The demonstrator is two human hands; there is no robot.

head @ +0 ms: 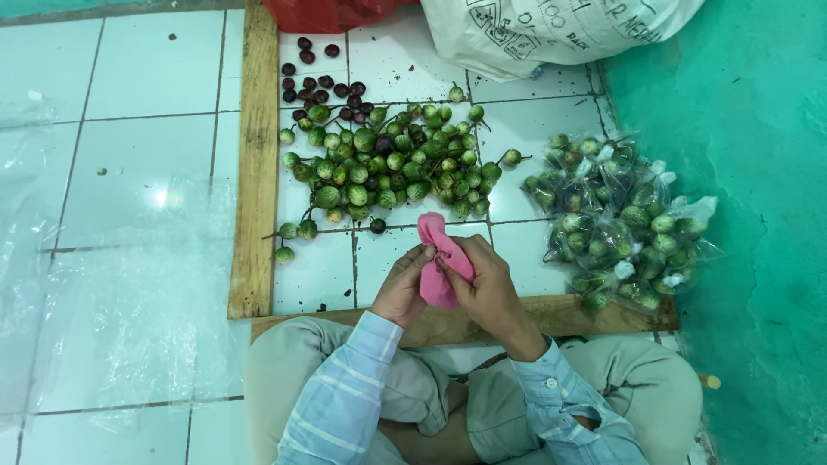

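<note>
From the head camera, the left hand (403, 288) and right hand (488, 288) both grasp a pink plastic bag (441, 258), held near the person's lap above the wooden frame (257, 164). Beyond it on the white tiles lies a heap of green round eggplants (392, 164), dark purple ones (323, 90) farther left. To the right sit filled clear bags (620, 224) (knotted shut); a white sack (551, 30) lies far.

We see an informal produce-packing spot on a home's tiled floor (138, 172): loose green eggplants (388, 164) centre, bagged ones (616, 224) right, sack (551, 30) top.
</note>
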